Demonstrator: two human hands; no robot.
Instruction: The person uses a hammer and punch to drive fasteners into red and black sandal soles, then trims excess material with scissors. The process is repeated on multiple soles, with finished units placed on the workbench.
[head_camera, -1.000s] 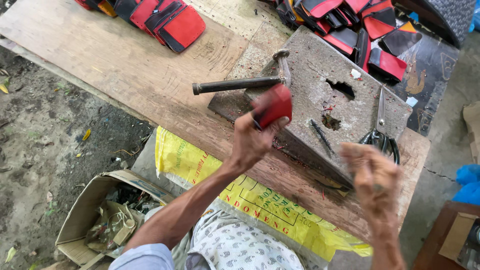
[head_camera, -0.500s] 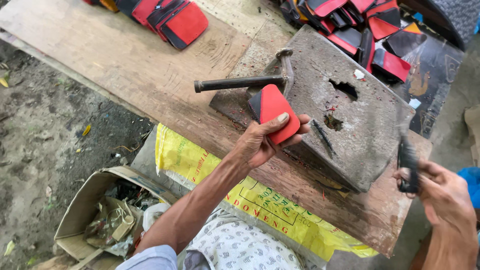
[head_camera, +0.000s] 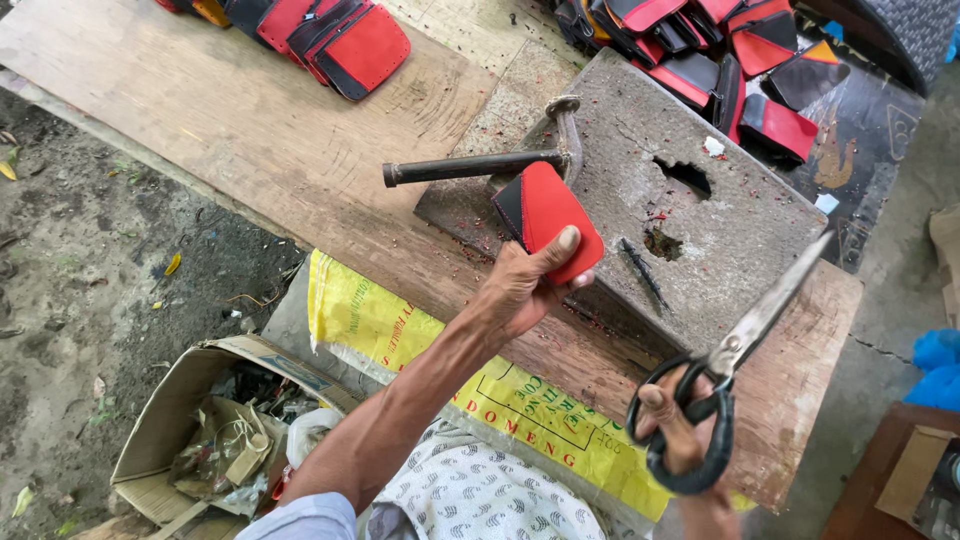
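My left hand (head_camera: 528, 285) grips a red and black leather piece (head_camera: 548, 215) by its lower edge and holds it upright over the grey stone block (head_camera: 720, 225). My right hand (head_camera: 678, 430) is lower right, fingers through the black handles of large scissors (head_camera: 740, 375). Their blades are nearly together and point up and to the right. A hammer (head_camera: 480, 163) lies across the block's left end, just behind the leather piece. A dark metal punch (head_camera: 645, 275) rests on the block near a hole.
A wooden plank bench (head_camera: 230, 130) carries the block. Stacks of red and black leather pieces lie at top left (head_camera: 340, 40) and top right (head_camera: 720, 50). A yellow sack (head_camera: 480, 390) hangs below the bench. A cardboard box of scraps (head_camera: 210, 430) sits on the dirt floor at left.
My right hand has picked up the scissors from the block's right side and brought them in front of me, blades now raised. My left hand has kept the leather piece over the block.
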